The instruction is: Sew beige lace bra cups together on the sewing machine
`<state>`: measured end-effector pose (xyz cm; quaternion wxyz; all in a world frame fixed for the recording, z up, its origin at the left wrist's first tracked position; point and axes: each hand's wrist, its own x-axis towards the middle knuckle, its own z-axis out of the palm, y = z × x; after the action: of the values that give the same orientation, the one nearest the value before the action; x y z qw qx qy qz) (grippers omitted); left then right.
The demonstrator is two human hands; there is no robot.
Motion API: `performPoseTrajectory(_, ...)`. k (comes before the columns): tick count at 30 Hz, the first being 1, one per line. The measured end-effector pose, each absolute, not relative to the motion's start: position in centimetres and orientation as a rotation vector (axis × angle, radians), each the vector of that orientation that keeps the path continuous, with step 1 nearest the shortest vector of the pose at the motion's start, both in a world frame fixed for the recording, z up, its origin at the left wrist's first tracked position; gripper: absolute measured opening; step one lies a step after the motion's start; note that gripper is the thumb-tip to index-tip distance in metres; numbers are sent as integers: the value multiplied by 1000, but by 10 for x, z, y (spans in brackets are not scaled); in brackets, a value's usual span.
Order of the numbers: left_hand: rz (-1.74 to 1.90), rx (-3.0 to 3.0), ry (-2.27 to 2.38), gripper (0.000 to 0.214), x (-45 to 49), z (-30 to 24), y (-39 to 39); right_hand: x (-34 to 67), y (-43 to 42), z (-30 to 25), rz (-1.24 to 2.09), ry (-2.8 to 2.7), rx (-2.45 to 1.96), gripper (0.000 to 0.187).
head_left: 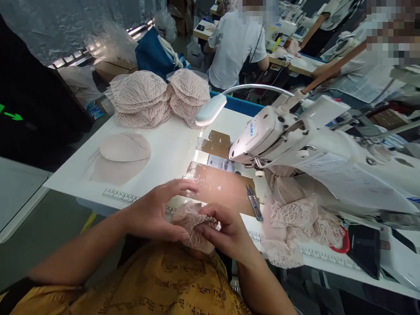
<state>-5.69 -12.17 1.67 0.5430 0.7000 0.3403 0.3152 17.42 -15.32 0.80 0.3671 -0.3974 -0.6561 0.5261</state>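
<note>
A crumpled piece of pale pink lace fabric (193, 225) is held just off the table's front edge, close to my body. My right hand (226, 227) pinches its right side between thumb and fingers. On the other side, my left hand (155, 214) has its fingers spread apart, with the thumb tip against or very near the lace. Beyond both hands, a brown covered plate (219, 183) lies in front of the needle area of a white sewing machine (262, 131). Small thread snips (254, 202) rest on the plate's right end.
Stacked lace pieces (141, 98) stand at the back left, with smooth beige cut pieces (123, 153) nearer. A lamp (211, 109) arches over the table. More lace (292, 218) is heaped at right, by a dark phone (363, 249). A person in a white shirt (234, 48) sits beyond.
</note>
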Motion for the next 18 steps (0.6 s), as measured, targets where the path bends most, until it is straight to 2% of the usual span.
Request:
performPoseTrajectory(3,522,1633,755,28,-49,10,-120,170,-154,12,1179,-1870,-1003,9)
performPoseTrajectory(5,490,1607,736,17,-46,3,-121,169,-151,10,1142,-1844,-1019,5)
performPoseTrajectory(12,514,1625,703,18,-41,0,-117,167,-143,5,1042,-1672,-1149,9)
performPoseTrajectory(18,571,1583,740,27,-37,4,-110,163,-137,9,928,-1677,-1205,17)
